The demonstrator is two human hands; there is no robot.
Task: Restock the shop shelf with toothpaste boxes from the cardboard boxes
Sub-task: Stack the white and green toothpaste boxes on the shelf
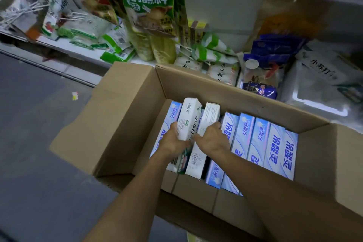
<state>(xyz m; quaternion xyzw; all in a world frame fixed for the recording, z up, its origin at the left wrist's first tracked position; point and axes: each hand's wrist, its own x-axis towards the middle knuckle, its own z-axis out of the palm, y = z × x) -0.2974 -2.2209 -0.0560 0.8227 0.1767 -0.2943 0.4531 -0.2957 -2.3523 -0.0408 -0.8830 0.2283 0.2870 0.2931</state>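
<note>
An open cardboard box [125, 104] stands on the floor, holding several blue-and-white toothpaste boxes [279, 149] on edge in a row. Among them at the left are white toothpaste boxes with green print. My left hand [172, 139] grips one white box [189, 118], tilted up out of the row. My right hand [211, 137] grips a second white box [210, 118] right beside it. Both hands are inside the cardboard box, close together, and my forearms reach in from the near side.
Behind the cardboard box runs a low white shelf [64, 45] crowded with green-and-white packets and big green bags [147, 2]. Blue packets [273, 53] and a white tub [322, 92] lie at the right. Grey floor [35, 124] spreads to the left.
</note>
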